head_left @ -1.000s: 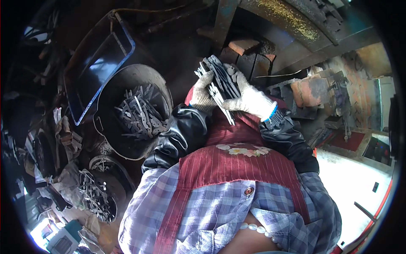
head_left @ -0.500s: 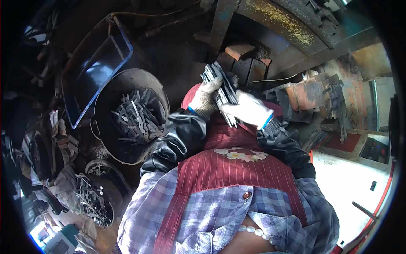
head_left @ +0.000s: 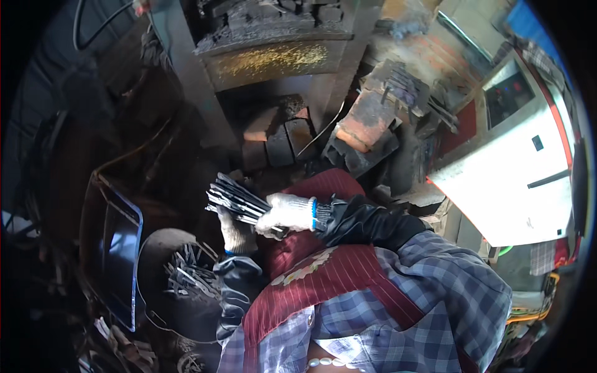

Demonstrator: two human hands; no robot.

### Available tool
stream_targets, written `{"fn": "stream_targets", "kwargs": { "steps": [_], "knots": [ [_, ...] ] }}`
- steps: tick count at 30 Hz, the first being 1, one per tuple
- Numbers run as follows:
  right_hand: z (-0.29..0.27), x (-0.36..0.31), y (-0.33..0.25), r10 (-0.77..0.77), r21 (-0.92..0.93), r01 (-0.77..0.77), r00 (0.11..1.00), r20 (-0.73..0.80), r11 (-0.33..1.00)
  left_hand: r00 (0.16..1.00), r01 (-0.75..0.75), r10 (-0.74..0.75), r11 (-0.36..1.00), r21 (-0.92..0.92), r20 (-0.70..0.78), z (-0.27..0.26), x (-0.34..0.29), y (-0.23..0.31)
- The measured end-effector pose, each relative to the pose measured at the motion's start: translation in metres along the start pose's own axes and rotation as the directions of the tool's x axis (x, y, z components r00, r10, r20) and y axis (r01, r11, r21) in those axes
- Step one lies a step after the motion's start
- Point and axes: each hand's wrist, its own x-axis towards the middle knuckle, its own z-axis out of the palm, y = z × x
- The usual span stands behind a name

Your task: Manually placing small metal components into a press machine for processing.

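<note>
A bundle of thin, flat grey metal strips (head_left: 231, 198) lies slantwise in front of me, between my gloved hands. My left hand (head_left: 237, 235), in a pale knitted glove, is closed around the bundle's left part from below. Over its right end, my right hand (head_left: 285, 212) wraps its white-gloved fingers; a dark strip end shows beneath them. Just left of my left forearm stands a round metal bucket (head_left: 157, 247). Inside it is a loose heap of similar metal pieces (head_left: 191, 273), partly hidden by my black sleeve.
Beyond my hands, bricks (head_left: 261, 127) lie under a metal-framed bench (head_left: 219, 73). Dark-topped bricks (head_left: 364, 127) are stacked to the right. A white cabinet (head_left: 507, 180) with a red edge stands farther right. A blue-edged metal bin (head_left: 138, 267) stands left of the bucket.
The view has swung to the right, bringing more of the white cabinet in. Both hands still grip the bundle, which now lies more sideways and closer to the bucket.
</note>
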Motion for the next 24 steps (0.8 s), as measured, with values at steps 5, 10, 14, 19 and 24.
{"fn": "stream_targets", "kwargs": {
  "steps": [5, 10, 14, 19, 24],
  "knots": [
    [-0.014, -0.012, -0.020, 0.039, -0.486, -0.069, 0.997, -0.073, 0.871, 0.994, 0.107, -0.107, 0.983, 0.151, -0.007, -0.005, -0.003, -0.001],
    [0.005, -0.013, -0.024, -0.261, -0.797, 0.088, 0.961, -0.089, 0.597, 0.985, 0.089, -0.114, 0.980, -0.178, -0.131, 0.004, 0.005, 0.003],
    [-0.003, -0.015, -0.023, -0.170, -0.732, 0.054, 0.982, -0.085, 0.679, 0.994, 0.060, -0.036, 0.970, -0.237, 0.104, 0.014, 0.007, -0.003],
    [-0.024, -0.027, -0.028, -0.061, -0.793, 0.175, 0.983, 0.172, 0.584, 0.999, 0.005, 0.000, 0.995, -0.101, 0.052, 0.016, 0.001, -0.001],
    [-0.074, -0.031, -0.049, -0.331, -0.296, 0.261, 0.919, -0.216, 0.919, 0.996, 0.051, -0.023, 0.945, -0.324, 0.092, 0.026, 0.002, 0.004]
  ]
}}
